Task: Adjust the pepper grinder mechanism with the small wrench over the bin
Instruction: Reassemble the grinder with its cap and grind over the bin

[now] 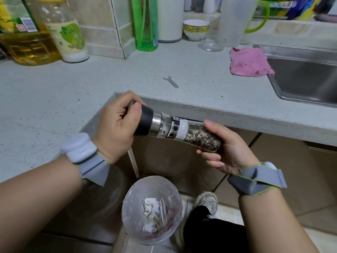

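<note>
I hold the pepper grinder (175,129) sideways in front of the counter edge, above and slightly behind the bin (152,209). It has a black top, a steel band and a clear glass body part full of peppercorns. My left hand (116,125) grips the black top end. My right hand (225,148) grips the glass base end. The small grey wrench (171,81) lies loose on the countertop beyond the grinder, touched by neither hand. The bin is lined with clear plastic and holds crumpled paper.
The speckled countertop (54,99) carries an oil bottle (25,31), a white bottle (67,30), a green bottle (146,24), a bowl (196,29) and a pink cloth (249,62). A steel sink (306,75) sits at right. My shoe (207,200) stands beside the bin.
</note>
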Demonstrator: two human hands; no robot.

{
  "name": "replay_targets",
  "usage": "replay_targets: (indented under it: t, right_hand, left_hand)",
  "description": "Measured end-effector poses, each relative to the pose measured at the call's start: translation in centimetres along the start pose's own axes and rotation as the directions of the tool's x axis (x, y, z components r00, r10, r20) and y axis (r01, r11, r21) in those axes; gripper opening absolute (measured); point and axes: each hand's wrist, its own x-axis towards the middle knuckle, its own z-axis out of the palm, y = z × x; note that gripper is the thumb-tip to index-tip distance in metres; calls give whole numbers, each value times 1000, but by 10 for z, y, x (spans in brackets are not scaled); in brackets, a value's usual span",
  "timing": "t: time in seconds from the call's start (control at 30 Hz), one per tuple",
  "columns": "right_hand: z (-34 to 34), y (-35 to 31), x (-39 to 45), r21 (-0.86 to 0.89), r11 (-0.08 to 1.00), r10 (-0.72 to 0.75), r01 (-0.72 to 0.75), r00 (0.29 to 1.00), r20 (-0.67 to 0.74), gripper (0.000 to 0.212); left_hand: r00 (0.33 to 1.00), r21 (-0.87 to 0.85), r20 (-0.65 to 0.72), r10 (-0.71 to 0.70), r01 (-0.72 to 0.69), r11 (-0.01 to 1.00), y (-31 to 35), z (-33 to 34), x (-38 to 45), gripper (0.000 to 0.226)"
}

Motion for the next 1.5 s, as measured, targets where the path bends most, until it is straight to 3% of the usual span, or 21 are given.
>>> replay_targets:
  t: [0.07,0.1,0.17,0.2,0.3,0.37,0.4,0.47,0.53,0.6,0.63,0.67,0.73,0.8,0.87,1.0,1.1,1.23,1.37,1.43,1.5]
  right_hand:
    - [-1,-1,-1,-155,976,-153,152,988,2,11]
    - [-4,-2,-2,-328,910,-266,255,964,11,18]
    - [-9,-4,-3,-566,707,-457,425,885,94,41]
    - [-8,-5,-3,-603,637,-510,480,849,138,49]
    - [3,-2,4,-713,357,-675,603,694,249,62]
    - [8,-3,6,-736,240,-742,632,609,280,67]
    - [9,-3,7,-741,235,-752,629,601,271,68]
    - [6,-2,6,-739,328,-725,588,659,202,71]
    - [3,0,4,-660,547,-622,515,777,91,72]
    - [5,0,2,-534,724,-529,438,849,-21,72]
    - [5,0,2,-447,799,-486,403,870,-85,65]
    - [6,-1,2,-331,874,-421,356,895,-150,54]
    - [9,-3,1,-172,961,-253,216,939,-233,42]
    - [6,-6,0,-267,957,-189,115,944,-270,42]
    - [1,-6,1,-332,928,-266,169,925,-273,39]
    - [-5,-9,-1,-366,852,-478,375,842,-250,29]
    - [-13,-10,-1,-391,764,-578,513,814,-62,40]
    - [-14,-9,-3,-425,666,-608,613,776,166,43]
    - [-13,-7,2,-582,521,-640,625,737,218,46]
    - [-13,-7,2,-585,527,-640,617,741,205,46]
    - [-14,-7,0,-581,534,-638,614,744,199,46]
  left_hand:
    - [973,-6,38,-226,226,974,-8,5,3,31]
    - [908,-110,74,-413,419,901,-13,8,5,25]
    - [674,-365,237,-699,729,579,-23,11,6,27]
    - [582,-422,315,-750,794,438,-24,11,6,30]
    - [336,-374,552,-763,918,134,-28,8,4,38]
    - [272,-365,624,-732,930,35,-27,9,3,42]
    - [292,-395,620,-728,918,32,-26,8,4,42]
    - [423,-502,528,-736,855,131,-24,10,5,38]
    - [626,-561,345,-699,735,381,-19,11,6,34]
    - [874,-442,96,-476,466,766,-13,9,4,36]
    - [964,-334,6,-264,251,909,-10,7,2,38]
    - [997,-253,-32,-68,58,966,-8,5,-1,39]
    - [995,-190,-48,88,-96,977,-5,4,-5,36]
    - [995,-182,-48,82,-89,979,-5,5,-6,34]
    - [1000,-215,-5,12,-13,976,-9,8,-6,35]
    - [955,-338,135,-265,295,894,-11,14,-3,30]
    - [873,-425,174,-455,483,765,-15,15,1,29]
    - [734,-564,310,-604,654,504,-24,14,3,35]
    - [468,-404,504,-726,871,280,-27,9,4,47]
    - [413,-288,522,-746,909,301,-24,8,2,56]
    - [458,-254,439,-773,889,382,-21,11,1,54]
